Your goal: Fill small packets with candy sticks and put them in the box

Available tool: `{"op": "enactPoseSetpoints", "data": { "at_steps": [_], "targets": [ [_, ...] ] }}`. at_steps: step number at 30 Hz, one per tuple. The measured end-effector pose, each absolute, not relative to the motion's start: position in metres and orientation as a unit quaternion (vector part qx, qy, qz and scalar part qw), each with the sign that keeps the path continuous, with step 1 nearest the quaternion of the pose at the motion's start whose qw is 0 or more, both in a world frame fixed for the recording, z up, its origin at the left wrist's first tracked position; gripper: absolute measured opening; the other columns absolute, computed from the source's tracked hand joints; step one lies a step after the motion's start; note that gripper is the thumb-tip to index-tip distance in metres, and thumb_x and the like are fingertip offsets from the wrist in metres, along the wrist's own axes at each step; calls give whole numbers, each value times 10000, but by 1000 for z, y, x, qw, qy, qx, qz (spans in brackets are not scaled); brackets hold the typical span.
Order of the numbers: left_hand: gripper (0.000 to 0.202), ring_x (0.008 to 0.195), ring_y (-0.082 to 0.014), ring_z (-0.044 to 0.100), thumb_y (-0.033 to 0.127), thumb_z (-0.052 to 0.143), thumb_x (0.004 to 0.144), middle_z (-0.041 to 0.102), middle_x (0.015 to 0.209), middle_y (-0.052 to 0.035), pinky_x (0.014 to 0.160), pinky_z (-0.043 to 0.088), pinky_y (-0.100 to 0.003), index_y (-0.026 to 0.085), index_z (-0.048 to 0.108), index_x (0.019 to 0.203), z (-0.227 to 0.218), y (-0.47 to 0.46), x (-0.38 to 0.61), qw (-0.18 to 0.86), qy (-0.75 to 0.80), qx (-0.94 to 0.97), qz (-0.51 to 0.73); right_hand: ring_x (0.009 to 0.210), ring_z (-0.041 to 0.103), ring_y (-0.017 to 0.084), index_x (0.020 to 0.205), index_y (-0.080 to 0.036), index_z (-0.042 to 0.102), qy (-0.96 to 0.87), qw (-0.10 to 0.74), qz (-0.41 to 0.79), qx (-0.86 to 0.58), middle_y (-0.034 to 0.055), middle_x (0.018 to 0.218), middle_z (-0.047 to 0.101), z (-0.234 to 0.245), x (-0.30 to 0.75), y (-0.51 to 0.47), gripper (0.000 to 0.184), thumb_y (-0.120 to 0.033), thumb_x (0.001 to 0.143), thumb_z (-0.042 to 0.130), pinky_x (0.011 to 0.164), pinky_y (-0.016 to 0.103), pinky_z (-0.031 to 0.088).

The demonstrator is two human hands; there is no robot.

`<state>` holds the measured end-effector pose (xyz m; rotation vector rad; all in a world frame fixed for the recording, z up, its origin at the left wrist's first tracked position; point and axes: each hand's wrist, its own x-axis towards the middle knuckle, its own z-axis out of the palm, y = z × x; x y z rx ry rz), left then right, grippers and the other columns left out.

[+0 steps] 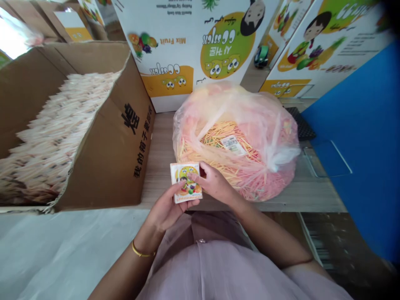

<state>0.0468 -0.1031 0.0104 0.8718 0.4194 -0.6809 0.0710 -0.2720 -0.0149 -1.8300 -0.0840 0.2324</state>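
Both my hands hold a small printed candy packet (191, 190) near the front edge of the table. It has cartoon eyes, a child figure and fruit on its face, with orange zigzag strips along two edges. My left hand (167, 208) grips it from the lower left, thumb on top and fingers beneath. My right hand (215, 183) pinches its right side, thumb lying over the print. Whether it is one packet or a stack I cannot tell. Just beyond stands a clear plastic bag (262, 121) full of thin pink and yellow sticks, with a small white packet (233, 145) lying among them.
A large brown carton (109, 162) on the left holds many white packets (62, 125) in rows. White printed boxes (175, 50) stand at the back. A blue panel (359, 158) rises at the right, near a tape roll (261, 56) and a black object (301, 123).
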Motion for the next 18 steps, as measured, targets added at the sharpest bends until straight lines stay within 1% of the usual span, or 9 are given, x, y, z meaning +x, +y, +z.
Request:
{"op": "enactPoseSetpoints", "data": {
  "at_steps": [3, 6, 10, 13, 16, 18],
  "targets": [
    [260, 782, -162, 724, 220, 812, 800, 775, 972, -75, 584, 638, -250, 122, 750, 1033, 9, -107, 50, 816, 229, 441, -293, 751, 568, 144, 939, -188, 578, 6, 614, 57, -787, 3, 843, 654, -13, 69, -275, 331, -511, 903, 638, 678, 265, 437],
    [275, 787, -152, 730, 172, 823, 777, 780, 1003, -70, 560, 618, -209, 125, 748, 1038, 9, -111, 51, 805, 237, 477, -260, 762, 580, 147, 935, -184, 607, 10, 630, 35, -776, 6, 838, 660, -11, 69, -280, 299, -483, 918, 603, 700, 268, 445],
    [331, 772, -151, 730, 188, 854, 742, 784, 1002, -67, 549, 615, -207, 130, 747, 1050, 10, -115, 50, 797, 232, 501, -245, 782, 588, 154, 885, -176, 609, -11, 667, 56, -743, 7, 822, 640, -13, 70, -285, 353, -525, 923, 573, 739, 281, 465],
    [351, 775, -150, 734, 194, 868, 725, 785, 1011, -65, 559, 621, -210, 132, 745, 1048, 10, -117, 50, 795, 239, 500, -248, 737, 553, 145, 838, -173, 592, 7, 650, 51, -759, 6, 798, 622, -17, 70, -285, 400, -566, 909, 584, 720, 285, 454],
    [349, 787, -152, 738, 205, 872, 724, 785, 1021, -59, 575, 626, -214, 136, 740, 1040, 9, -117, 50, 795, 238, 501, -246, 750, 560, 156, 861, -174, 620, 17, 635, 37, -772, 12, 793, 632, -19, 70, -284, 419, -590, 908, 595, 727, 292, 456],
    [347, 802, -156, 744, 218, 870, 734, 785, 1036, -61, 591, 626, -215, 141, 734, 1043, 8, -116, 49, 796, 231, 501, -247, 790, 584, 173, 888, -183, 635, 16, 641, 31, -767, 14, 782, 635, -18, 70, -284, 414, -593, 916, 592, 749, 298, 473]
  ]
}}
